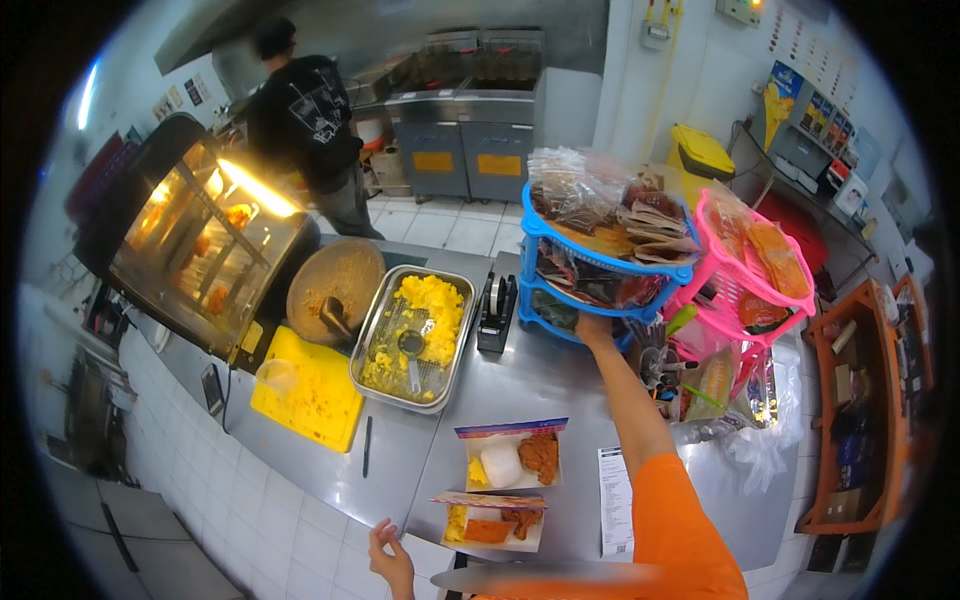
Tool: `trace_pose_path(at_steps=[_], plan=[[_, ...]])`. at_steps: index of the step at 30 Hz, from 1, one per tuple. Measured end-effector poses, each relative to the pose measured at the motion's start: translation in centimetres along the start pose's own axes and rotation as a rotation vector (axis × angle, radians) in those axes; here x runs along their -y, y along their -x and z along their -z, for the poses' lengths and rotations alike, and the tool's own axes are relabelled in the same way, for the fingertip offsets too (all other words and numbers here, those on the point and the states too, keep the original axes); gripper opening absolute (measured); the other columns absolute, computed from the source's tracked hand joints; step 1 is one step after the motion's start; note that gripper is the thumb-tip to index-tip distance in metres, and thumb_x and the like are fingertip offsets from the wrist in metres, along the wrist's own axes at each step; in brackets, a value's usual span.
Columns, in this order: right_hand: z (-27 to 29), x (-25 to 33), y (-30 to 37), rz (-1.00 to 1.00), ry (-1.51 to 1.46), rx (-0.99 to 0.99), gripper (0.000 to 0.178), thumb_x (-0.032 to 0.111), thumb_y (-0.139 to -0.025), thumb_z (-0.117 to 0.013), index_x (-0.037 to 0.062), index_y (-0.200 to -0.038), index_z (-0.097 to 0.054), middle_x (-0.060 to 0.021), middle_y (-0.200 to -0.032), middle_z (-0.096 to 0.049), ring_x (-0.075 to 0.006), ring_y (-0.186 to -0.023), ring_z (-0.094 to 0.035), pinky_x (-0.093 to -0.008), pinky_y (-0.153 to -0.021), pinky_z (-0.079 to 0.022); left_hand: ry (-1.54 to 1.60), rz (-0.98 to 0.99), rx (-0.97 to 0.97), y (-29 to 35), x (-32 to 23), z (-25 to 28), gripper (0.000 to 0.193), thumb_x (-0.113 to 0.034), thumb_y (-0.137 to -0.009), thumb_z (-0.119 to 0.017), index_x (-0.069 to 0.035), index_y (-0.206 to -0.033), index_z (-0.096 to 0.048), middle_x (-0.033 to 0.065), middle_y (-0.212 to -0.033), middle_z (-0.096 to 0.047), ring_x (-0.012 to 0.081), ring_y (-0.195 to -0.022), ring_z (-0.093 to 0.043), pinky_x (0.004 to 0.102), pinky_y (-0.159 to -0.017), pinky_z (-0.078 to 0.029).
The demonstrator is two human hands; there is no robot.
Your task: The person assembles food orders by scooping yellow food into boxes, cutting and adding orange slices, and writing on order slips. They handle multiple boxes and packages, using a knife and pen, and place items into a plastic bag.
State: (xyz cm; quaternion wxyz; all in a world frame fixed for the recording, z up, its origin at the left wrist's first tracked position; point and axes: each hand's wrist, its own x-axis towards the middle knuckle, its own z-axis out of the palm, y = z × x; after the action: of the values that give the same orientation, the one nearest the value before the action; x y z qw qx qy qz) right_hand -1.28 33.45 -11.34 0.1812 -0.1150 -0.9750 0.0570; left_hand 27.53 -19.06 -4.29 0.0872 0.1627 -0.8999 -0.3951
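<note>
1. Right hand [594, 328] is stretched way out to the blue rack [600, 268] at the far edge of the steel counter [540, 385], going into its bottom shelf. The fingers are tucked under the shelf edge, so can't tell if they're spread or pinching anything.
2. The rack is stuffed with clear bags of packets, and the hand sits right at the front lip of the lowest tier, touching or just about touching it.
3. Left hand [392, 560] is down at the near edge of the counter, fingers loosely curled, not holding anything I can see.
4. Two open food boxes, the farther box [510, 460] and the nearer box [490, 522], sit near the front edge between the hands, with fried chicken and yellow rice inside.
5. A paper slip [615, 500] lies just right of the boxes, partly under the orange sleeve.
6. Left of that: a metal tray of yellow rice [415, 338], a yellow cutting board [300, 390], and a tape dispenser [496, 312] just beside the rack.
7. Another person [305, 125] stands at the fryers in the back.
</note>
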Motion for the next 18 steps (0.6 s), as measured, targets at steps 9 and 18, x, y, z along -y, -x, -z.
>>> trace_pose_path(at_steps=[9, 18], plan=[[8.0, 4.3, 8.5, -0.058, -0.236, -0.221, 0.027, 0.002, -0.087, -0.054, -0.0004, -0.113, -0.061, -0.0156, -0.109, -0.062, -0.0341, -0.104, -0.056, -0.0408, -0.09, -0.047, 0.12, 0.056, 0.056, -1.5, 0.0, -1.5, 0.029, -0.001, -0.09, -0.054, -0.008, -0.118, -0.06, 0.0089, -0.1, -0.068, 0.0167, -0.093, -0.064, 0.0307, -0.086, -0.048], [23.7, 16.8, 31.3, 0.024, -0.924, -0.565, 0.021, -0.005, -0.085, -0.051, 0.0005, -0.102, -0.061, -0.0158, -0.093, -0.057, -0.0296, -0.078, -0.054, -0.0382, -0.069, -0.045, 0.151, 0.066, 0.129, 0.7, -1.8, -3.0, 0.027, -0.01, -0.088, -0.061, -0.009, -0.115, -0.061, 0.0082, -0.095, -0.07, 0.0187, -0.079, -0.067, 0.0332, -0.077, -0.051]])
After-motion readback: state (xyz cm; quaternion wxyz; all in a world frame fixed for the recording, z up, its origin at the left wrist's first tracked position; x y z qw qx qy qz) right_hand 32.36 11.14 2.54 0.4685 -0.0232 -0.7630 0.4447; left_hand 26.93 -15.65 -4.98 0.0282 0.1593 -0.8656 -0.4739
